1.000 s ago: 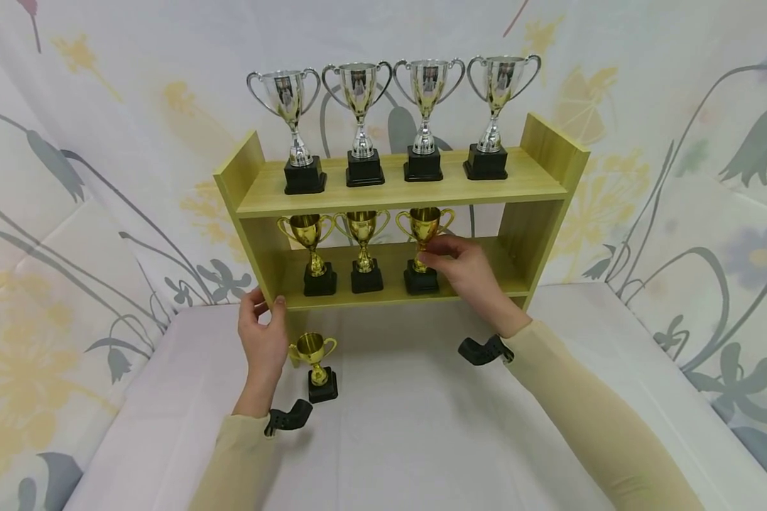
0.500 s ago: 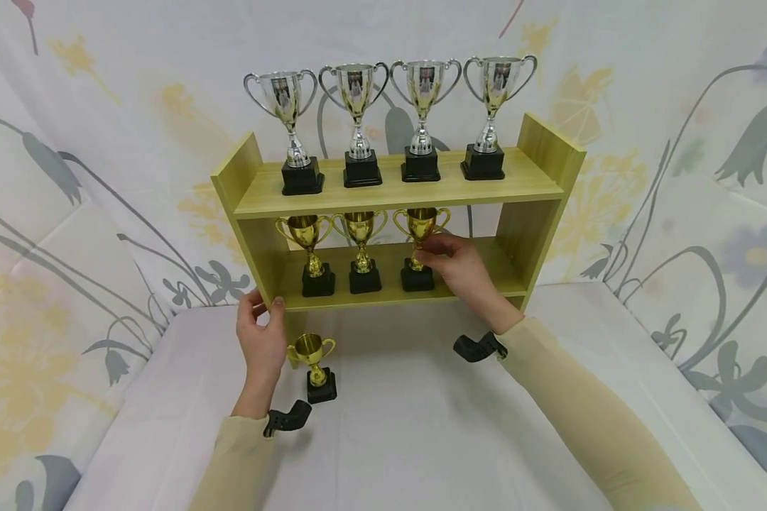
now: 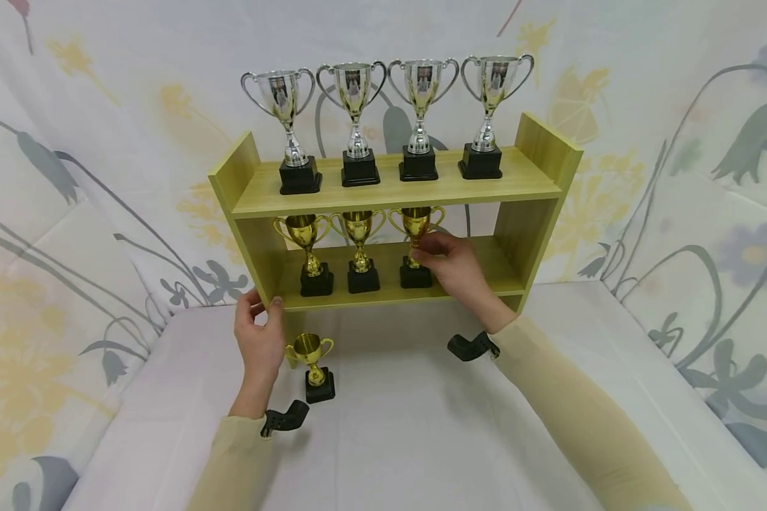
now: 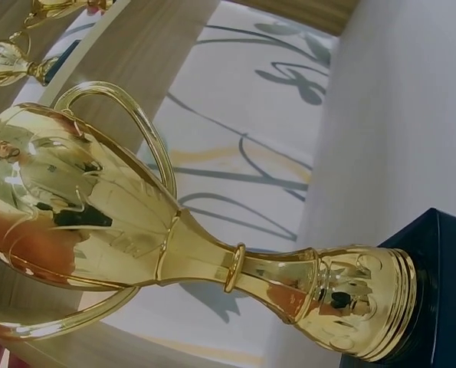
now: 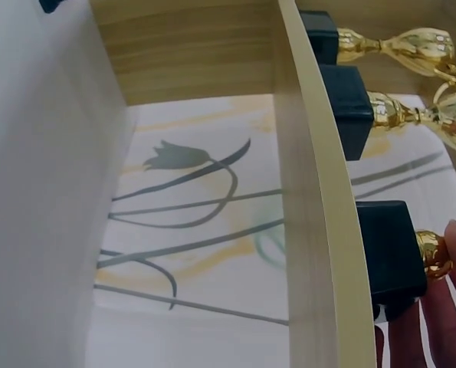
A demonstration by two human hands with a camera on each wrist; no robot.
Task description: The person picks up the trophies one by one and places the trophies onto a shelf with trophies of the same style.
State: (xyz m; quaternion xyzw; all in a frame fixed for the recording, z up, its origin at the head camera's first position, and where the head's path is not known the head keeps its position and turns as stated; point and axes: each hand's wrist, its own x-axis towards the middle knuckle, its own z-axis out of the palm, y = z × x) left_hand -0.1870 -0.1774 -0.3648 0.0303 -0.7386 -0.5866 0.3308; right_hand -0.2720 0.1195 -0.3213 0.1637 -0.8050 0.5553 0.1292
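Observation:
In the head view my right hand (image 3: 457,268) pinches the stem of a gold trophy cup (image 3: 415,223) on the middle shelf, rightmost in its row. The right wrist view shows this cup's black base (image 5: 392,249) near the shelf's front edge, with fingers beside it. My left hand (image 3: 260,339) grips the lower left side panel of the wooden shelf unit (image 3: 396,199), thumb in front. Two more gold trophy cups, one at the left (image 3: 302,231) and one in the middle (image 3: 358,227), stand upright on that shelf. Below, another gold trophy cup (image 3: 308,348) stands beside my left hand.
Several silver trophy cups (image 3: 422,81) on black bases line the top shelf. A white cloth (image 3: 390,419) covers the table beneath the unit. Behind hangs a flower-patterned backdrop (image 3: 121,184). To the right of the held cup, the middle shelf reaches the right side panel (image 3: 523,220).
The trophy cup in my right hand has shifted slightly left and back on the middle shelf. My left hand keeps its grip on the side panel.

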